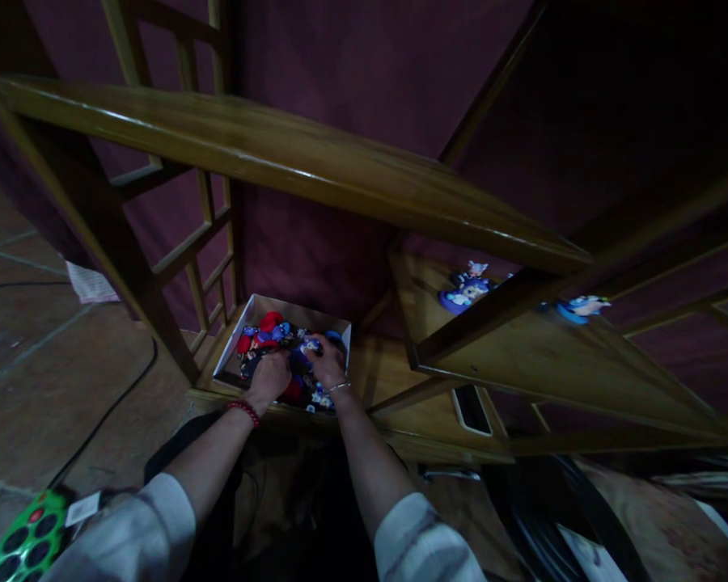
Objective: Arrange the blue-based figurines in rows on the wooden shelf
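A person in pale sleeves (130,521) is reaching forward and down with both arms. A red beaded bracelet (244,411) is circling the left wrist, and a thin silvery bangle (340,386) is circling the right. Off to the person's left, a green socket block (27,537) with a red button is lying on the tiled floor (30,339).

Ahead, the left hand (270,374) is dipping into a shallow, white-walled open box (233,346), knuckles up; its fingertips are hiding among the contents, so I can't tell whether they are pinching anything. The right hand (328,364) is curving over a blue-and-white figurine (309,345) inside the box; in this dim light I can't tell if it is gripping or merely touching. Red, blue and black toy figurines (271,323) are crowding around both hands.

The box is sitting at the left end of a wooden lower shelf (376,368). Farther right, a white-edged dark rectangle (471,408) is lying there, too dim to name. An upper shelf (425,291) is carrying a purple-based figurine (461,295). Behind, maroon cloth (328,73) is hanging.
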Demonstrator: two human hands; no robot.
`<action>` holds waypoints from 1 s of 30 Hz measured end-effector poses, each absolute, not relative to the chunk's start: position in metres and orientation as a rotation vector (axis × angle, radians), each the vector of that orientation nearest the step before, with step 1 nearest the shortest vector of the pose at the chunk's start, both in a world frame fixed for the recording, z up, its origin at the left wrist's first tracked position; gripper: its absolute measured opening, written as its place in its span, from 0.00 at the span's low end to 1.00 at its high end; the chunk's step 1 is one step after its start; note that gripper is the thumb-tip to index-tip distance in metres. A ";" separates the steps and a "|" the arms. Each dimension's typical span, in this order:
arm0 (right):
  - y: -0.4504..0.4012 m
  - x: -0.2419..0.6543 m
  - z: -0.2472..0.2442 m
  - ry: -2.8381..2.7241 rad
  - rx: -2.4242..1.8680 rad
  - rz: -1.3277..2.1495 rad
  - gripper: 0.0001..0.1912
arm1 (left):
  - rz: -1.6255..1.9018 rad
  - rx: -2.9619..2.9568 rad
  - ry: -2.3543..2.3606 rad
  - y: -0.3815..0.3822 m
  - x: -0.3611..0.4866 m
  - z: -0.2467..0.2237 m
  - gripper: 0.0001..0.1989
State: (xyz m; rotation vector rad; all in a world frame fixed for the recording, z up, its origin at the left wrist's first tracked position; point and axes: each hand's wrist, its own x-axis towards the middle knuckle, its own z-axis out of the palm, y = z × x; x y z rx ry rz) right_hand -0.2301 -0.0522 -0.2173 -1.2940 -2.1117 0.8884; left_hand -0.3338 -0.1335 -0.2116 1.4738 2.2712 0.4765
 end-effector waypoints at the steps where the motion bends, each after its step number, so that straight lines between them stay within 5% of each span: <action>1: -0.052 -0.230 -0.217 -2.132 -1.286 0.864 0.12 | 0.449 1.536 2.277 -0.135 -0.332 -0.211 0.17; 30: -0.042 -0.236 -0.219 -2.146 -1.328 0.897 0.11 | 0.278 1.738 2.392 -0.116 -0.336 -0.197 0.19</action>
